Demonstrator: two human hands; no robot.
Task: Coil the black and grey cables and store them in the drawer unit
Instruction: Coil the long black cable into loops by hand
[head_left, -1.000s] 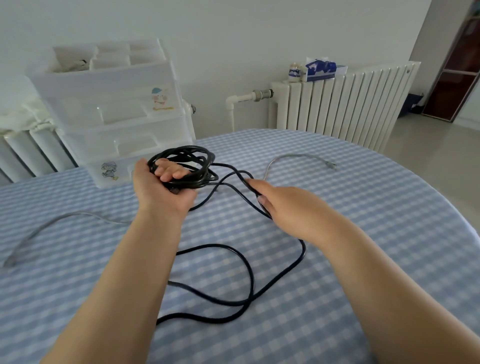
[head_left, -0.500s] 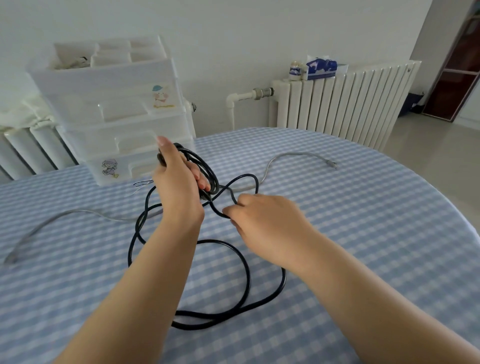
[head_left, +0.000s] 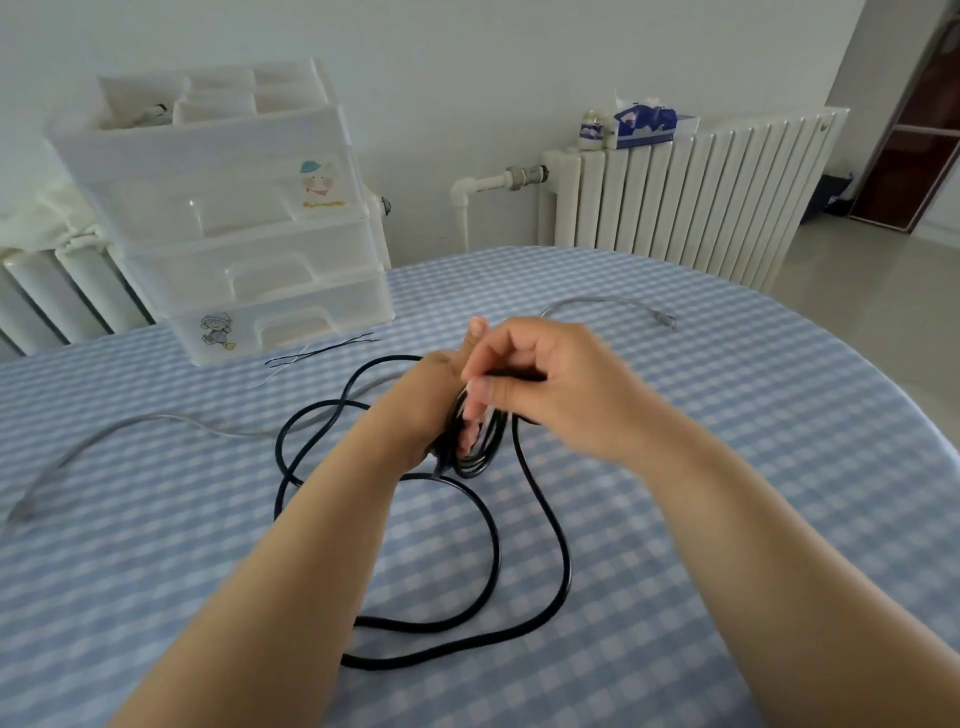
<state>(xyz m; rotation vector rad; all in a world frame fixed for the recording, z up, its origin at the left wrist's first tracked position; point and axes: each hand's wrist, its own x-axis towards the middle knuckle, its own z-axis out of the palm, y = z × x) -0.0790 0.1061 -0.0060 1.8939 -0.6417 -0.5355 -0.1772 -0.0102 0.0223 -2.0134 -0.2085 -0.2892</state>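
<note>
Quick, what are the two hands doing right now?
Left hand: grips the coiled loops of the black cable.
Right hand: pinches a strand of the same black cable, laying it onto the coil.

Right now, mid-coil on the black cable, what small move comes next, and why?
Probably lay one more loop into the left hand: it grips the bundle, the right hand pinches the black cable beside it, and long slack lies on the table.

Left hand (head_left: 426, 400) grips a bundle of black cable (head_left: 550, 525) loops; right hand (head_left: 545, 384), touching it, pinches a strand. Loose loops lie on the desk (head_left: 727, 467) beneath both hands. Grey cable (head_left: 130, 423) and drawer unit (head_left: 234, 218) lie beyond.
</note>
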